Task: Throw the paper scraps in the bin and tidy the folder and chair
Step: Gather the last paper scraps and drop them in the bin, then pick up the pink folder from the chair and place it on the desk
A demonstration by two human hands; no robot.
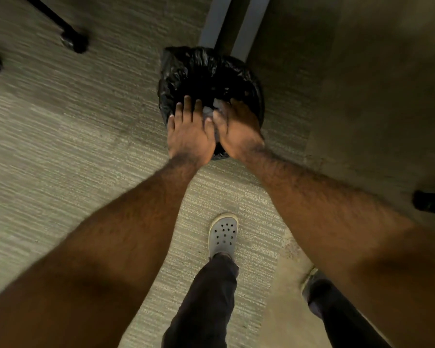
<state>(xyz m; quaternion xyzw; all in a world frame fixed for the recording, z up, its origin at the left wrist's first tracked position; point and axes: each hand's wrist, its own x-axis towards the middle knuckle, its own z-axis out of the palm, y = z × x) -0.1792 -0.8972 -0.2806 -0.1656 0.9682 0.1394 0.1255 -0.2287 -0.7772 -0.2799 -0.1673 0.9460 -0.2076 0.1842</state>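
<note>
A bin (206,71) lined with a black plastic bag stands on the carpet just ahead of me. Both my hands hover over its near rim, palms down and side by side. White paper scraps (212,109) show between them, over the bin's opening. My left hand (190,133) is flat with its fingers spread. My right hand (236,129) curls around the scraps, blurred by motion. The folder is out of view.
Black chair castors (74,41) on a dark leg stand at the top left, and another castor (428,200) sits at the right edge. Two pale desk legs (232,21) rise behind the bin. My foot in a grey clog (222,234) stands on the carpet below the bin.
</note>
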